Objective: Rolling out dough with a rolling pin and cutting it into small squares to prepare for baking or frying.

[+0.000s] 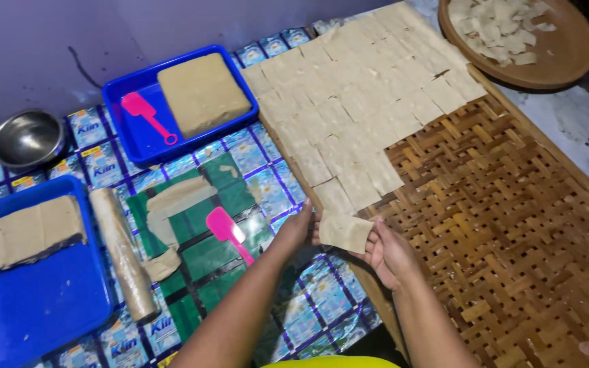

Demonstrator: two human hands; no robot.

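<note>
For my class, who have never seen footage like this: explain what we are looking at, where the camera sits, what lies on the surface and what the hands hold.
There is one picture, taken by a camera on a person's head, looking down at their own bare hands. The left hand and right hand together hold a thin square dough sheet at the edge of a woven bamboo tray. Many similar squares already lie in rows on it. To the left, on a mat of patterned wrappers, sit a blue tray with a dough block and a pink scraper, a rolling pin, another pink scraper, a steel bowl and a second blue tray.
</note>
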